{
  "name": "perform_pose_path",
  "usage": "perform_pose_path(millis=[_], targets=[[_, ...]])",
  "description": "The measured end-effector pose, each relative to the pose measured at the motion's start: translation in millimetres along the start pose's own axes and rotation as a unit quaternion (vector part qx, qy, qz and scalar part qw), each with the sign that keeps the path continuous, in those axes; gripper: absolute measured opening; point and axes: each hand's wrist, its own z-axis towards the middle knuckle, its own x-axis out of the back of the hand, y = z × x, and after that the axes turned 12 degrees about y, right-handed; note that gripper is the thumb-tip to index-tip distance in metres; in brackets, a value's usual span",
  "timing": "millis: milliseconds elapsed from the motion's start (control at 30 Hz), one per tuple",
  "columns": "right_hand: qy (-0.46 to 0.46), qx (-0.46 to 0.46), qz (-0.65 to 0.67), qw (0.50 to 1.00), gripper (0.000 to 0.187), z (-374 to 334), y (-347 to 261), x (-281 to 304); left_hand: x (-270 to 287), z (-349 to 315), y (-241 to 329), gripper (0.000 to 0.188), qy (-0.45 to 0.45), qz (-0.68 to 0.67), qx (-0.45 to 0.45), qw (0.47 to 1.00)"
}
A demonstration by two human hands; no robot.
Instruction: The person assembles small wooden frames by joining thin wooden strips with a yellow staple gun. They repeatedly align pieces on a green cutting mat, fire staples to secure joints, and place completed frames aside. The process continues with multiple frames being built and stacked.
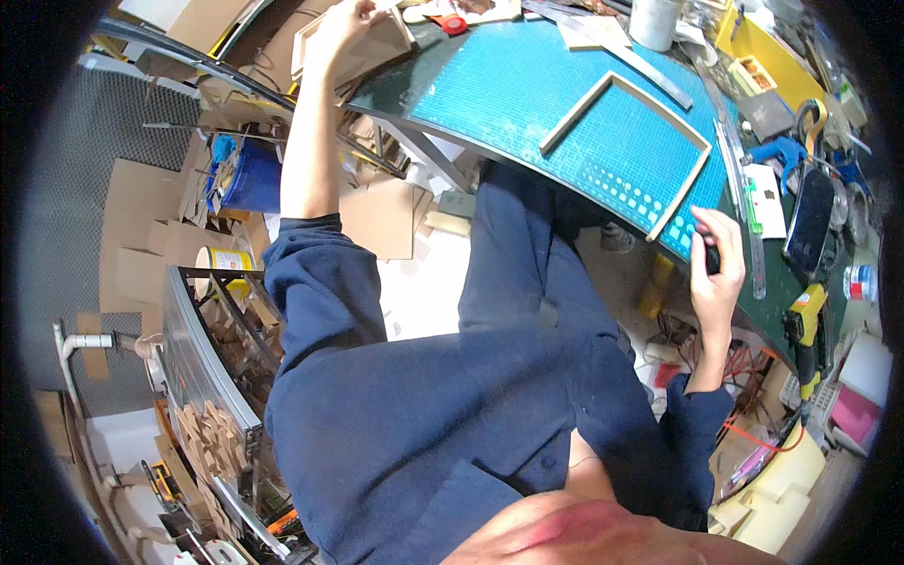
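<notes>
Between the hands, nearer the right, lies a three-sided frame

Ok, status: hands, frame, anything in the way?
Left hand by box, grip unclear. Right hand beside near end of frame, grip unclear. Frame three-sided, on mat. Ruler beyond frame, not touching it.

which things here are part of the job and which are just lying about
Likely part of the job:
three-sided wooden frame, near right hand
cutting mat, under it
wooden box, by left hand

Apparently just lying about:
phone
yellow bin
blue bin
</notes>
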Motion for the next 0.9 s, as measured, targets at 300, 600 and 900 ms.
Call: perform_pose_path(millis=[300,600,900], targets=[[-0.019,0.027,-0.002,0.999,0.036,-3,-2,-4,36,-82,211,0.026,-0.032,-0.29,-0.27,0.917],[-0.002,-0.051,0.047,0.998,0.036,-36,-26,-8,10,-172,296,0.018,-0.111,-0.319,-0.339,0.878],[0.037,-0.121,0.079,0.989,0.039,-50,-25,-30,-16,-181,301,0.019,-0.087,-0.368,-0.306,0.874]])
